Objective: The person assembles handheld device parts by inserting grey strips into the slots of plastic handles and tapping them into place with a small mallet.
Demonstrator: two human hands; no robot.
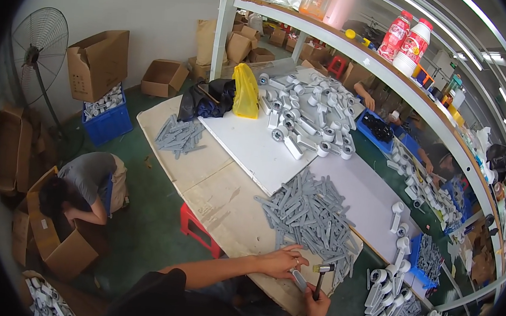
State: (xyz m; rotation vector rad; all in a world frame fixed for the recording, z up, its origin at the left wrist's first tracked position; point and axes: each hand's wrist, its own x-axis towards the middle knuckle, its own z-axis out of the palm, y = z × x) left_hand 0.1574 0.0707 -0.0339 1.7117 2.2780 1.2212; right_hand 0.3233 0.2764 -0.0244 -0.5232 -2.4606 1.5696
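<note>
My left hand (282, 262) is at the near end of the table, fingers closed on a light grey elongated part (298, 280). My right hand (316, 306) grips a small hammer (323, 269) by its dark handle. The hammer stands head up, just right of the part, its head pale yellowish at one end. Beyond both hands spreads a big heap of flat grey strips (308, 213). Farther back, many white and grey lever-shaped pieces with round ends (310, 112) lie piled on a white board (253, 158).
A yellow bag (245, 92) and dark bags (213, 98) stand behind the smaller strip pile (178, 135). Under the table's left edge is a red stool (199, 231). At left a person (93, 184) bends over a cardboard box (70, 253). A shelf (357, 38) crosses above the right side.
</note>
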